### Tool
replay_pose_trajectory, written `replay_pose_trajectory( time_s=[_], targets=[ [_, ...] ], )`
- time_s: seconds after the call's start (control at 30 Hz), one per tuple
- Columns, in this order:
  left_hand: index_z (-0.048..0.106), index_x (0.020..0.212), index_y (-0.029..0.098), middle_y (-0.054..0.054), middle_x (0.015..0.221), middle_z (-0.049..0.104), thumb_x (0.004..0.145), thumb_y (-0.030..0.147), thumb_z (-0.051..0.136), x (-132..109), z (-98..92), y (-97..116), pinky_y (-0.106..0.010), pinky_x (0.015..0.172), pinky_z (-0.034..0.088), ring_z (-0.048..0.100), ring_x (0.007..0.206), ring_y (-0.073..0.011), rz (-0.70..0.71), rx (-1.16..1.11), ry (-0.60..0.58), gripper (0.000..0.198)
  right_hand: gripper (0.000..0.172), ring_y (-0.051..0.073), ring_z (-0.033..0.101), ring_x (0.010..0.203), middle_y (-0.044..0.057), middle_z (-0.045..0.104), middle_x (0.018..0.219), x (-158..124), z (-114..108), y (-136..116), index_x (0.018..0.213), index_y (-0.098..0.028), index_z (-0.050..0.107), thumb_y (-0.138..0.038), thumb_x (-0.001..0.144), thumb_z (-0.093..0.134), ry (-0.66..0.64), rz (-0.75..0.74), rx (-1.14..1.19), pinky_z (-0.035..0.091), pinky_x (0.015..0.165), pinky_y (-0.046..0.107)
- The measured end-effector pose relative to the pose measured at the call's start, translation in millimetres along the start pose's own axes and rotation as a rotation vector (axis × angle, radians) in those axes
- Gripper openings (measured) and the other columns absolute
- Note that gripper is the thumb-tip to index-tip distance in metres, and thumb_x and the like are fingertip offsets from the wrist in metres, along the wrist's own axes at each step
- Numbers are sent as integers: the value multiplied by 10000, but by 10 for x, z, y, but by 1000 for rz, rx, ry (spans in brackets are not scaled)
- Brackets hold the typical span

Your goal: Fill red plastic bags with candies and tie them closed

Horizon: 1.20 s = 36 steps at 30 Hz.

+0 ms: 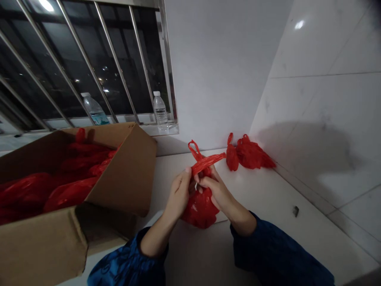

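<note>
A red plastic bag (pixel 201 209) with a bulging bottom sits on the white table in front of me, its two handles crossed above it. My left hand (pixel 179 191) pinches one twisted handle at the bag's neck, fingers closed. From the other side my right hand (pixel 216 190) grips the neck with its thumb and fingers bent round the plastic. Between the two hands the handles overlap, one loop standing up and the other stretching to the right. What fills the bag is hidden.
On my left a cardboard box (pixel 126 171) holds several red bags (pixel 74 192). More red bags (pixel 253 154) lie by the wall at the back right. Two plastic bottles, a labelled one (pixel 97 111) and a clear one (pixel 160 111), stand at the barred window. A small dark object (pixel 295 211) lies right.
</note>
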State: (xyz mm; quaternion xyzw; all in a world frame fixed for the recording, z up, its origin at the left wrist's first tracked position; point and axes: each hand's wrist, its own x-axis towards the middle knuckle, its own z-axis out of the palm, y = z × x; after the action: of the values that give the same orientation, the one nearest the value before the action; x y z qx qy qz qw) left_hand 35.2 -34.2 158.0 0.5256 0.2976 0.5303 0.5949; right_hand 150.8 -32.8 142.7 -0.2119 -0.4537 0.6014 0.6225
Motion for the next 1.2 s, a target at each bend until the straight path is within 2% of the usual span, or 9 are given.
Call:
replay_pose_trajectory(
  time_s=[0.1,0.27,0.43,0.53,0.67,0.77,0.83,1.03,1.2],
  targets=[
    [561,644,174,16,573,509,868,525,614,38,-59,30,-208,521,365,446,514,-105,-12,78,-51,420,66,120,489,631,-33,548,711,-3,-46,3,743,-218,562,-208,750,626,-93,4,-116,433,587,234],
    [601,645,157,-23,612,560,863,503,615,71,-118,73,-202,470,330,409,498,-99,-70,170,-138,408,418,95,419,495,-38,473,578,40,-62,-3,626,-206,519,-519,902,553,-5,40,-48,386,488,228],
    [590,677,152,62,529,354,777,372,642,44,-161,124,-183,457,332,220,432,-56,-304,-166,-214,247,497,62,297,393,-68,424,494,39,-45,-107,587,-200,515,-590,891,568,-45,64,9,388,463,229],
    [564,710,166,66,512,342,805,464,601,18,-177,133,-192,466,351,277,422,-66,-334,-206,-243,315,471,59,278,392,-82,398,485,12,-75,-183,629,-199,547,-577,910,550,-113,47,-60,359,450,219],
    [540,765,159,33,617,489,783,484,723,-12,-170,149,-171,507,348,430,520,-73,-205,62,-283,374,353,70,375,467,-72,438,553,-37,-129,-304,697,-203,561,-478,914,605,-123,-10,-330,332,465,208],
    [521,784,163,32,696,548,755,383,791,-22,-158,174,-167,565,384,487,585,-70,-129,170,-276,349,171,88,476,564,-69,503,661,-67,-141,-394,963,-239,597,-375,888,670,-135,-99,-476,408,549,217],
    [533,817,168,42,676,561,761,373,790,-23,-146,191,-169,561,396,496,565,-67,-103,217,-262,334,251,101,523,588,-71,529,688,-83,-139,-432,1088,-262,565,-337,879,681,-121,-139,-539,451,587,234],
    [560,983,168,24,610,624,828,420,712,-12,-120,217,-183,520,398,507,491,-83,-68,266,-201,332,62,146,650,758,-10,673,850,-126,-135,-449,911,-246,655,-265,865,692,-64,-321,-833,528,696,280],
    [644,1008,156,8,718,635,820,317,732,5,-166,224,-206,680,437,557,638,-92,-24,147,-155,262,138,175,658,882,20,675,937,-151,-108,-509,1006,-262,705,-195,906,637,-102,-503,-972,531,800,331]
  ],
)
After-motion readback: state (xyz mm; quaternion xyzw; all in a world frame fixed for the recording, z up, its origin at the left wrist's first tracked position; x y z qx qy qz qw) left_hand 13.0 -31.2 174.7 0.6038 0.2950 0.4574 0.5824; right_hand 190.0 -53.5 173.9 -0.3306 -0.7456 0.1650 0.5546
